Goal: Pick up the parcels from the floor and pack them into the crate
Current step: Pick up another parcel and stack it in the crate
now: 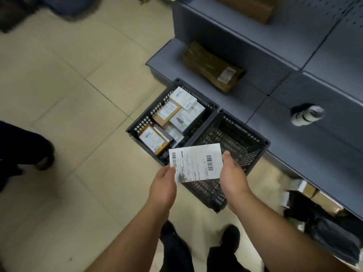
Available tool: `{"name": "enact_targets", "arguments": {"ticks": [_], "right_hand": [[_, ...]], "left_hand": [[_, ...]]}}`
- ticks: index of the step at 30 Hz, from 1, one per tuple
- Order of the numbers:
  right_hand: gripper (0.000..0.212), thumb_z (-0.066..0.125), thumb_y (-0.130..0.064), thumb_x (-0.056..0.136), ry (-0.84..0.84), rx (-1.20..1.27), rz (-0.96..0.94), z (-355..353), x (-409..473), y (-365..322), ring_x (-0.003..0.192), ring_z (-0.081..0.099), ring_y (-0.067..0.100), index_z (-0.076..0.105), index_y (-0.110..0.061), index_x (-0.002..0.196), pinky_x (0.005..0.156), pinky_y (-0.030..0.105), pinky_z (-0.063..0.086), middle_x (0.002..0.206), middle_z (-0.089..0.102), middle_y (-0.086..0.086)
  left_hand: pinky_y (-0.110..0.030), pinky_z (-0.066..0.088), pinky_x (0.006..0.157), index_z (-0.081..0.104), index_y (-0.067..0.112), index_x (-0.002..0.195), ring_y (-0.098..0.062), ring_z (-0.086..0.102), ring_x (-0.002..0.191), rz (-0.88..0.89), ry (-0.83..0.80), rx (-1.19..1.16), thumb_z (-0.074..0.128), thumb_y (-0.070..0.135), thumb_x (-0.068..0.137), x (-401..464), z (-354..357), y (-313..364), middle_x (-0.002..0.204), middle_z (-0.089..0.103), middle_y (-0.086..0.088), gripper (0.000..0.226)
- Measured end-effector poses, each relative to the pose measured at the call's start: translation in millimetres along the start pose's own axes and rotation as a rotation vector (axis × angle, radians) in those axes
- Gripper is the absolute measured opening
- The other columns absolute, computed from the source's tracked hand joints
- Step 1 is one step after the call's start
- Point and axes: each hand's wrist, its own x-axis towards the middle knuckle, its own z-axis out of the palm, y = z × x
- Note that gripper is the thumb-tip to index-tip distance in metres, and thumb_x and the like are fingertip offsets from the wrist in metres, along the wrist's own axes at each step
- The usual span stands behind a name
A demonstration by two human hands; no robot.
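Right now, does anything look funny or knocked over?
Yes. On the grey metal shelf, a white cylindrical bottle lies on its side. A crumpled brown paper-wrapped parcel sits askew on the lower ledge.

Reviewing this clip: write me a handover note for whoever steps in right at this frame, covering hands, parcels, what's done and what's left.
Left hand: grips the left edge of the white labelled parcel.
Right hand: grips its right edge. The parcel is held flat, label up, above the two crates.
Left crate: already holds several boxed parcels, close to full.
Right crate: nothing visible inside it.
Done: a batch is packed in the left crate; one parcel is in hand.
Left: set the held parcel into a crate, probably the right one, which has room. More parcels lie at the right edge by the shelf unit.
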Motion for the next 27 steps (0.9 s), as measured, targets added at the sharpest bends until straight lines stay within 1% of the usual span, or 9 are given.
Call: {"name": "enact_targets", "arguments": {"ticks": [3, 7, 10, 11, 14, 17, 21, 23, 27], "right_hand": [[0.047, 0.028, -0.057, 0.100, -0.040, -0.079, -0.034, 54.5, -22.6, -15.0, 0.104, 0.061, 0.027, 0.065, -0.028, 0.109, 0.095, 0.037, 0.043, 0.116, 0.065, 0.006], [0.060, 0.027, -0.065, 0.094, -0.125, -0.155, -0.048, 125.2, -49.5, -26.8, 0.100, 0.063, 0.022, 0.066, -0.027, 0.118, 0.093, 0.041, 0.048, 0.116, 0.067, 0.003], [0.051, 0.029, -0.057, 0.100, -0.168, -0.194, -0.072, 172.5, -59.8, -39.8, 0.099, 0.064, 0.020, 0.066, -0.025, 0.116, 0.074, 0.033, 0.049, 0.113, 0.068, 0.002], [0.049, 0.029, -0.052, 0.103, -0.190, -0.212, -0.094, 185.7, -63.0, -45.7, 0.101, 0.064, 0.023, 0.065, -0.023, 0.118, 0.072, 0.033, 0.049, 0.116, 0.068, 0.004], [0.050, 0.028, -0.047, 0.106, -0.219, -0.311, -0.153, 220.5, -67.8, -63.5, 0.108, 0.062, 0.031, 0.062, -0.014, 0.125, 0.083, 0.037, 0.049, 0.121, 0.065, 0.009], [0.045, 0.029, -0.047, 0.107, -0.277, -0.314, -0.138, 251.5, -63.4, -79.3, 0.094, 0.065, 0.017, 0.067, -0.023, 0.111, 0.066, 0.029, 0.044, 0.106, 0.070, 0.001], [0.042, 0.030, -0.044, 0.108, -0.328, -0.307, -0.133, 286.7, -43.6, -101.6, 0.086, 0.063, 0.012, 0.064, -0.024, 0.092, 0.063, 0.026, 0.043, 0.097, 0.069, -0.002], [0.043, 0.030, -0.043, 0.108, -0.351, -0.317, -0.110, 302.4, -33.1, -115.9, 0.086, 0.064, 0.011, 0.062, -0.027, 0.085, 0.064, 0.027, 0.044, 0.095, 0.071, -0.004], [0.042, 0.030, -0.044, 0.107, -0.368, -0.347, -0.092, 325.1, -11.5, -147.0, 0.088, 0.065, 0.014, 0.063, -0.026, 0.087, 0.065, 0.028, 0.045, 0.097, 0.072, -0.002]], "left_hand": [[-0.044, 0.043, 0.110, 0.061, 0.030, 0.136, -0.018, 0.057, 0.122, -0.040, 0.037, -0.055, 0.044, 0.040, 0.103, 7.5, -59.9, -5.9, 0.132, 0.064, 0.009, 0.038], [-0.043, 0.045, 0.107, 0.064, 0.032, 0.129, -0.014, 0.059, 0.118, -0.080, 0.071, -0.121, 0.043, 0.038, 0.103, 13.8, -135.7, -10.8, 0.125, 0.067, 0.012, 0.034], [-0.037, 0.046, 0.099, 0.067, 0.032, 0.115, -0.008, 0.061, 0.110, -0.090, 0.107, -0.173, 0.041, 0.033, 0.104, 22.1, -181.9, -11.5, 0.116, 0.069, 0.016, 0.028], [-0.036, 0.046, 0.098, 0.066, 0.033, 0.115, -0.007, 0.061, 0.109, -0.097, 0.122, -0.191, 0.041, 0.033, 0.104, 24.8, -195.0, -11.4, 0.115, 0.068, 0.017, 0.027], [-0.036, 0.044, 0.100, 0.063, 0.032, 0.123, -0.008, 0.058, 0.112, -0.118, 0.168, -0.240, 0.041, 0.033, 0.105, 34.5, -227.2, -9.1, 0.113, 0.065, 0.022, 0.028], [-0.032, 0.045, 0.092, 0.064, 0.031, 0.127, -0.005, 0.060, 0.109, -0.133, 0.191, -0.281, 0.041, 0.034, 0.104, 45.1, -251.6, -1.8, 0.114, 0.068, 0.021, 0.033], [-0.020, 0.042, 0.074, 0.065, 0.029, 0.126, 0.002, 0.058, 0.101, -0.130, 0.230, -0.333, 0.041, 0.031, 0.106, 66.9, -275.2, 19.0, 0.109, 0.067, 0.023, 0.031], [-0.018, 0.040, 0.071, 0.065, 0.029, 0.125, 0.004, 0.057, 0.098, -0.133, 0.251, -0.343, 0.041, 0.030, 0.106, 82.7, -284.7, 32.0, 0.106, 0.065, 0.024, 0.030], [-0.021, 0.042, 0.074, 0.067, 0.027, 0.122, 0.001, 0.060, 0.100, -0.148, 0.268, -0.336, 0.041, 0.029, 0.105, 115.4, -295.5, 60.4, 0.107, 0.068, 0.021, 0.031]]}}
